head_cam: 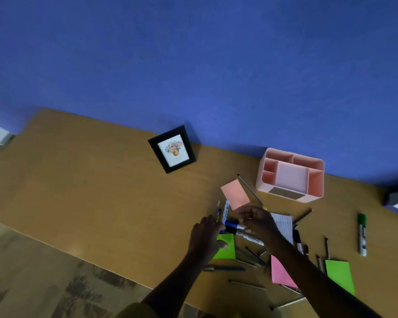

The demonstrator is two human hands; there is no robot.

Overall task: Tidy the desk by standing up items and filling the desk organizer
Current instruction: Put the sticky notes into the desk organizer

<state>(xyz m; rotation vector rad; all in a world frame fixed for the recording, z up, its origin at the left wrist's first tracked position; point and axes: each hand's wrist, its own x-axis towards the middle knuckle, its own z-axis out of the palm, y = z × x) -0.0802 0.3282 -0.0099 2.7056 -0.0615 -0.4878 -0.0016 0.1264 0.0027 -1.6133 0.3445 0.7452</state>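
Pink desk organizer (317, 180) on the wooden desk (90, 191), two o'clock from the hands, paler pink panel in its middle section; left hand (206, 237) gripping a white marker (225, 210); right hand (256, 220) pinching a blue marker (232, 224); picture frame (172, 152) upright at eleven o'clock; green marker (362, 235) at three o'clock.

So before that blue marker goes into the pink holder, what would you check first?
1. Right hand pinches the blue marker: ok.
2. Left hand has a firm hold on the pens at its fingertips: cannot tell, too blurred.
3. Pink organizer stands upright with its compartments open on top: ok.
4. Way from the hands to the organizer: only a flat pink note and a pencil lie there, nothing tall: ok.
5. Picture frame stands up: ok.
6. Loose items put away: not ok, the green marker and more lie on the desk.
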